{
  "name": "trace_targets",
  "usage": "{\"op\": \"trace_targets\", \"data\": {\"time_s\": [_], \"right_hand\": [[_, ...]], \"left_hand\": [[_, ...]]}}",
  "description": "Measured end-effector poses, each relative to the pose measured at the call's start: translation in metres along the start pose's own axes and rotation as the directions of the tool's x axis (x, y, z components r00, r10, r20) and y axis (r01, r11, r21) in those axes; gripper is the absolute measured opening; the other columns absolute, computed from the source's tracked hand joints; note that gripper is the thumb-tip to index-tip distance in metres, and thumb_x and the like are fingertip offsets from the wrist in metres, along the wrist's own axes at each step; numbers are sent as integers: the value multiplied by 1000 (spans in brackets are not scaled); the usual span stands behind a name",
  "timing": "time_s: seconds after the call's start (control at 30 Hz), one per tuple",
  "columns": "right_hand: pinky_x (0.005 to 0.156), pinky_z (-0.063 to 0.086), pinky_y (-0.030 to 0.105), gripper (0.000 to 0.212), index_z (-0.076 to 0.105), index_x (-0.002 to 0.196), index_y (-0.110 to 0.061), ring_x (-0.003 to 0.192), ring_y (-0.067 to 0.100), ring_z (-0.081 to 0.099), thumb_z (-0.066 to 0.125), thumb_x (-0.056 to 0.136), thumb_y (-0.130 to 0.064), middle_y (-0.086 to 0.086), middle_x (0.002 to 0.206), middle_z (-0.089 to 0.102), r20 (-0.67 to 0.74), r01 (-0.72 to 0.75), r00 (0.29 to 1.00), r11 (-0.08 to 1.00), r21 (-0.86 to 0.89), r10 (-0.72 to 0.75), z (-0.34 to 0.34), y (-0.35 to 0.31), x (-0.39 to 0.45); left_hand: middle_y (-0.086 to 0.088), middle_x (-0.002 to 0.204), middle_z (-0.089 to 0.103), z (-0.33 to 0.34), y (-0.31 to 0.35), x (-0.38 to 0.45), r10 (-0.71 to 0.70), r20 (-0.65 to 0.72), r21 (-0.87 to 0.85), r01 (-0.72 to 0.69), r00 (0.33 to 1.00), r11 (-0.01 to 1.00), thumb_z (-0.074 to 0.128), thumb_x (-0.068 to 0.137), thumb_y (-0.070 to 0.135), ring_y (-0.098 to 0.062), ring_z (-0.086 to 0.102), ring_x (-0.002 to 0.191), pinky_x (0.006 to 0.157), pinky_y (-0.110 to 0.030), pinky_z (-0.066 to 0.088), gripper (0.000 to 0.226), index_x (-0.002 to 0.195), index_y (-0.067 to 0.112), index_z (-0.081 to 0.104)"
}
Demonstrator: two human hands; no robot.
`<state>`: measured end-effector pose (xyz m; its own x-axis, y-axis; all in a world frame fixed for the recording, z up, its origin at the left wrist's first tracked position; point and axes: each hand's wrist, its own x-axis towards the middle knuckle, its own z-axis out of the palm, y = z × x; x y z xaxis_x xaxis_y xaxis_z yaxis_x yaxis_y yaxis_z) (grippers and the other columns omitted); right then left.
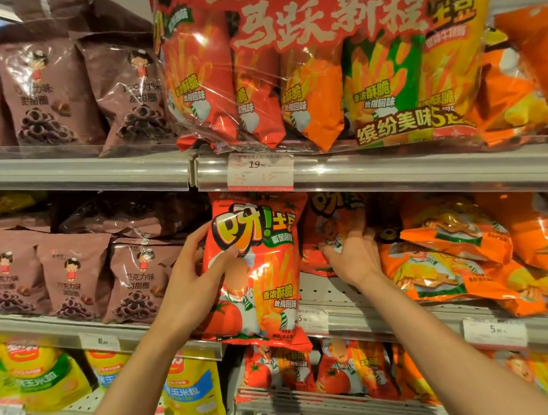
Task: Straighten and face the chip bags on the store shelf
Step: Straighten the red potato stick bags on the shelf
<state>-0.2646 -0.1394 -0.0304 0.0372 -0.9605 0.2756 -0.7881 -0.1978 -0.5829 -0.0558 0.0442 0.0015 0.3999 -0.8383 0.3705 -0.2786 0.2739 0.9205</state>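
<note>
A red tomato-flavour chip bag (267, 277) stands upright at the front edge of the middle shelf (417, 319), facing me. My left hand (192, 283) grips its left side, thumb across the front. Behind and to the right, a second red chip bag (331, 221) sits deeper on the shelf, tilted. My right hand (352, 253) reaches in and holds its lower part, fingers curled on it. Bare perforated shelf shows beneath that bag.
Orange chip bags (451, 254) lie slumped in a pile to the right. Brown chocolate-ring bags (77, 276) stand in a row to the left. A multi-pack (318, 74) fills the shelf above, over a price tag (259, 171). Yellow and red bags sit on the shelf below.
</note>
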Motion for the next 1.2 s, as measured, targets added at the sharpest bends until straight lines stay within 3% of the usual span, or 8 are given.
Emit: {"op": "trace_targets", "data": {"time_s": [0.17,0.33,0.47,0.67,0.83,1.0,1.1,1.2], "right_hand": [[110,38,48,95,4,159,-15,131,47,40,69,91,-31,22,148,26,-31,131,991,987,92,-129,0,-3,5],[122,14,49,85,-5,159,-20,150,41,11,47,99,-51,20,164,1,133,120,985,990,-78,-109,3,3,10],[124,12,46,81,7,160,-17,153,38,2,45,99,-55,16,166,-11,140,113,984,994,-1,-112,-12,-1,4],[114,36,44,68,39,149,-16,140,33,40,44,97,-59,13,153,38,22,160,985,948,276,-173,-44,-6,-21],[79,45,5,78,25,155,-22,102,-4,57,45,93,-66,-13,124,57,234,58,954,881,469,-188,-56,-13,-57],[99,53,42,98,30,151,-26,110,12,67,62,74,-77,-3,125,66,173,-57,981,730,681,-84,-40,-9,-49],[104,50,44,88,39,145,-36,118,14,63,67,71,-75,-6,130,64,144,-29,984,712,701,-102,-42,-12,-38],[93,55,38,63,43,142,-38,104,14,65,62,86,-60,-5,115,68,74,34,991,742,670,-112,-48,-16,-25]], "left_hand": [[9,109,71,0,-2,0,-3,6,10,3,1000,1000,65,95,32,0,72,91,66,-10,53,47,136,45,48],[10,107,72,0,-2,0,-8,-12,12,9,1000,1000,66,94,32,-1,72,90,64,-10,52,46,134,46,49],[13,109,71,2,-4,-1,-1,-21,12,1,1000,1000,65,94,32,4,70,93,66,-10,53,46,135,44,49],[12,123,68,22,-12,-1,27,-51,-27,-28,998,999,67,92,36,-1,66,109,94,-30,54,49,138,40,49],[19,138,55,62,-17,6,50,-48,15,-49,998,999,67,91,49,9,52,124,106,-28,45,53,138,41,46],[21,146,41,83,-3,10,38,-17,98,-37,999,994,59,95,49,2,37,134,107,-21,30,63,151,32,37],[34,129,49,74,-4,10,104,11,156,-105,995,982,56,97,48,19,48,115,96,-15,40,42,137,52,42],[18,127,58,56,-15,15,243,-56,301,-216,968,929,52,99,49,8,51,116,98,-22,42,39,138,41,51]]}}
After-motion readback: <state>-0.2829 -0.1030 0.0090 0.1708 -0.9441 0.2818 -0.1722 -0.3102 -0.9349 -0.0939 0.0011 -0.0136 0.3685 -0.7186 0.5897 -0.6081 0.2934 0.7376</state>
